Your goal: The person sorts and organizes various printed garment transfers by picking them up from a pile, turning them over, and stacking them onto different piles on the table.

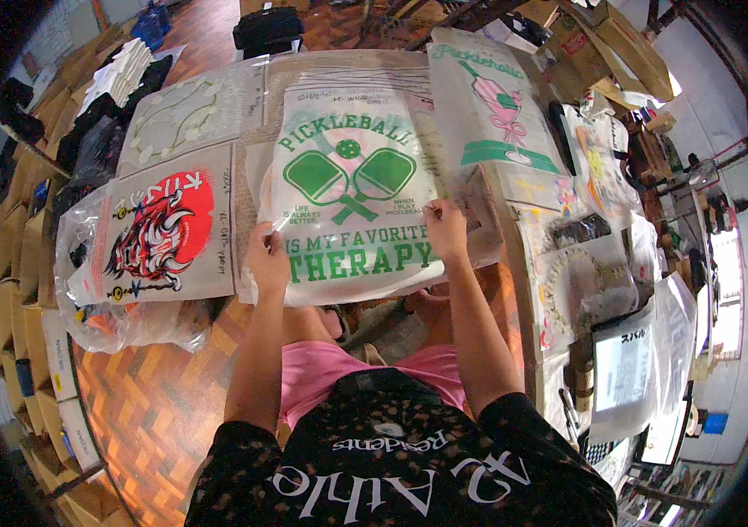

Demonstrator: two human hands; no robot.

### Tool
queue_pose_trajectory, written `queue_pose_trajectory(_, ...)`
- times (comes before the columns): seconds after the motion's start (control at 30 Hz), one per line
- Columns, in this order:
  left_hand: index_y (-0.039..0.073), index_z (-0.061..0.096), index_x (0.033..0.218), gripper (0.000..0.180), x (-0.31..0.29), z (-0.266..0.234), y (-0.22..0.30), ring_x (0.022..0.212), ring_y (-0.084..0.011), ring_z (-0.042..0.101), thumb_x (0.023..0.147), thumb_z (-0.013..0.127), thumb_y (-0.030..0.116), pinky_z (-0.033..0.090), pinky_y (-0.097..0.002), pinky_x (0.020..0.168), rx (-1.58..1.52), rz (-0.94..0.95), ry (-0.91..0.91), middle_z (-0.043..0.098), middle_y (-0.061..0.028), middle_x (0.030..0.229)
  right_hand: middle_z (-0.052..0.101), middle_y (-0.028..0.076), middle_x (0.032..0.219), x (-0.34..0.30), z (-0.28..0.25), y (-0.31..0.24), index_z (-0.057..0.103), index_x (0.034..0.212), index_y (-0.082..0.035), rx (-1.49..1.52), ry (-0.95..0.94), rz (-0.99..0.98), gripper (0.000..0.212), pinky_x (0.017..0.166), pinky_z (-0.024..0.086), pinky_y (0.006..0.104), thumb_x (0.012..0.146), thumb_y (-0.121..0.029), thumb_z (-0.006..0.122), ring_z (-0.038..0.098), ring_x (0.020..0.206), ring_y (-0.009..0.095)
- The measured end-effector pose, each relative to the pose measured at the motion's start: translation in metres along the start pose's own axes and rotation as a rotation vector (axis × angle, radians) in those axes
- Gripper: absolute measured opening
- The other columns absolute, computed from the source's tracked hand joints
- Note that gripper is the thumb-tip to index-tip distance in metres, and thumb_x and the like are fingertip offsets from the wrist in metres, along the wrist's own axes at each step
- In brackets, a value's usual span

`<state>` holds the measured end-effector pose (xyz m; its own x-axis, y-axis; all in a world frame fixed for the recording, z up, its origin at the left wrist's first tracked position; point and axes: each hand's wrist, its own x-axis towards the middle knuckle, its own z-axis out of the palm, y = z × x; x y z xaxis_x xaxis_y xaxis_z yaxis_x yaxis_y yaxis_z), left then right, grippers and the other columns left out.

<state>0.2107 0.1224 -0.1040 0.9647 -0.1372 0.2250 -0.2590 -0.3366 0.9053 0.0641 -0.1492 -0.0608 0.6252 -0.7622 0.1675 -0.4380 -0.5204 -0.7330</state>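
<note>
Stretched between my hands is a translucent printed transfer sheet (352,211), with green lettering, two crossed paddles and a ball. My left hand (267,256) pinches its left edge near the lower part, fingers closed. On the opposite edge, my right hand (446,228) grips it slightly higher up. The sheet's near end curves down over my knees, while its far part lies over a stack of similar sheets (352,81) on the table. To the left lies a sheet with a red circle and a horned mask (167,230). A sheet with a pink cocktail glass (498,97) lies far right.
A pale sheet with a faint outline (185,121) lies at the far left. Clear plastic wrapping (141,325) hangs off the table's left end. On the right stand more sheets and a lit screen (624,369). Cardboard boxes (628,53) are piled at the back right.
</note>
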Motion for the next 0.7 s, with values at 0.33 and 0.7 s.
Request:
queue_pose_trajectory(0.33,-0.001,0.058,0.099,0.022,0.009,-0.012,-0.003,0.079,-0.0123,0.054,0.088,0.056,0.018,0.043,-0.0263,0.075,-0.196,-0.353,-0.221,0.060,-0.0067,0.088,0.063,0.019,0.080,0.040,-0.022,-0.073,0.058,0.097,-0.012,-0.232,0.058,-0.255,0.015,0.067,0.046,0.0508,0.086,-0.019,0.051,0.059,0.076,0.042)
queue_pose_trajectory(0.7,-0.002,0.058,0.094,0.022,0.010,-0.016,0.015,0.076,-0.0119,0.055,0.088,0.055,0.019,0.044,-0.0249,0.066,-0.382,-0.432,-0.308,0.060,-0.0043,0.083,0.064,0.019,0.085,0.228,-0.158,-0.061,0.066,0.094,-0.014,-0.331,0.343,-0.316,0.021,0.074,0.049,0.0441,0.079,-0.020,0.053,0.061,0.082,0.039)
